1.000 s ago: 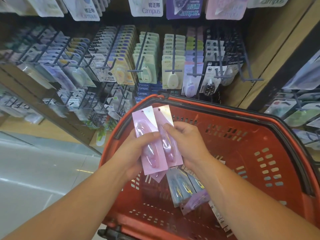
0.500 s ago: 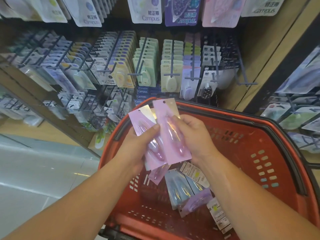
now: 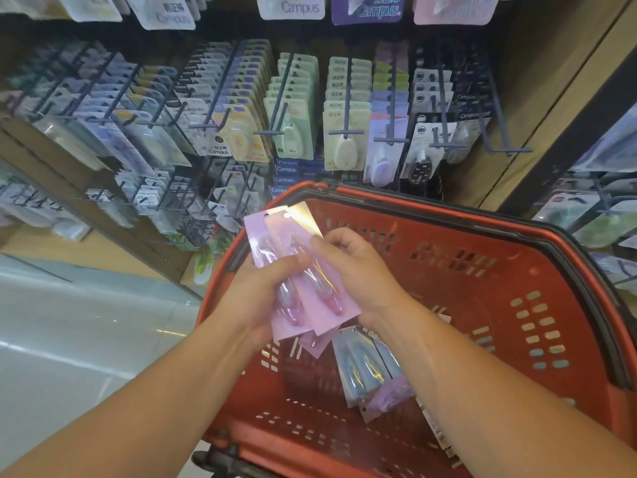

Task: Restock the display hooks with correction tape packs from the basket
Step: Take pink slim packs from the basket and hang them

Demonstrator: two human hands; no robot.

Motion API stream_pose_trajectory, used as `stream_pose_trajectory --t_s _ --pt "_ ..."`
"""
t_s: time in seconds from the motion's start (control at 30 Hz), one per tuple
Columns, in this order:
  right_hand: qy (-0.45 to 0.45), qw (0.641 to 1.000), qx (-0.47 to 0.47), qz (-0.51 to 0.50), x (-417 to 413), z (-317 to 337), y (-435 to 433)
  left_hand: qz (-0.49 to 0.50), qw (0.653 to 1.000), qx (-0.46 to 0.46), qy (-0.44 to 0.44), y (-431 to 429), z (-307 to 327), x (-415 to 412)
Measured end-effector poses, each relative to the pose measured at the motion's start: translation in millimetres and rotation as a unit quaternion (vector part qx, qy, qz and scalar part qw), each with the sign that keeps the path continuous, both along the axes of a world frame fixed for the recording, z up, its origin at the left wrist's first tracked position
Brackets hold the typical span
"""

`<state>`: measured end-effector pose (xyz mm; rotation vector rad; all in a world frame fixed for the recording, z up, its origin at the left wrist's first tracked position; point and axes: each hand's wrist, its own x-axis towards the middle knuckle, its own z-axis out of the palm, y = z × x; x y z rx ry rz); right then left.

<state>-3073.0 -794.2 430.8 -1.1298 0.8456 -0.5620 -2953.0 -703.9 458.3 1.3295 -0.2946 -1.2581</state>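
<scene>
Two pink correction tape packs (image 3: 327, 312) sit fanned in your hands above the red basket (image 3: 465, 305). Your left hand (image 3: 255, 294) grips both, thumb across; your right hand (image 3: 358, 274) pinches the right one. More packs (image 3: 362, 370) lie inside the basket, and display hooks (image 3: 345, 132) hang on the far side.

place: shop, stationery aisle | fixtures: rows of metal display hooks (image 3: 346, 132) on a wooden shelf unit (image 3: 558, 81) | stock: carded correction tape packs (image 3: 293, 139) hung in files; Campus-branded packs (image 3: 296, 6) above | also: red plastic shopping basket (image 3: 482, 305); glossy floor (image 3: 69, 339)
</scene>
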Motion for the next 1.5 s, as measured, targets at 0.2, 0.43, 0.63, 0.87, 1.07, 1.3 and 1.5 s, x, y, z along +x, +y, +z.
stream_pose_trajectory --t_s 0.2,0.43,0.63,0.87,1.07,1.3,1.5 --pt "0.065 0.996 0.062 -0.003 -14.2 -62.1 -30.4 0.061 0.995 -0.005 -0.081 6.9 18.1 18.2" --pt "0.415 0.792 -0.291 0.34 -14.4 -215.6 -48.9 0.1 0.978 0.027 -0.18 30.3 43.1 40.3" --pt "0.481 0.643 -0.413 0.43 9.8 -252.3 -41.0 0.101 0.979 0.047 -0.17 54.1 54.1 51.4" --pt "0.537 0.563 -0.487 0.398 11.5 -254.4 -34.8 0.111 0.976 0.083 -0.167 55.8 52.2 55.1" --pt "0.554 0.565 -0.438 0.427 4.7 -229.2 -27.2 0.119 0.972 0.091 -0.179 55.5 49.2 56.4" --pt "0.458 0.709 -0.346 0.41 -10.6 -184.3 -44.2 0.104 0.975 0.059 -0.186 54.8 48.2 45.2" --pt "0.358 0.857 -0.263 0.263 -38.9 -107.5 -47.9 0.087 0.982 0.032 -0.167 49.9 47.9 21.8"
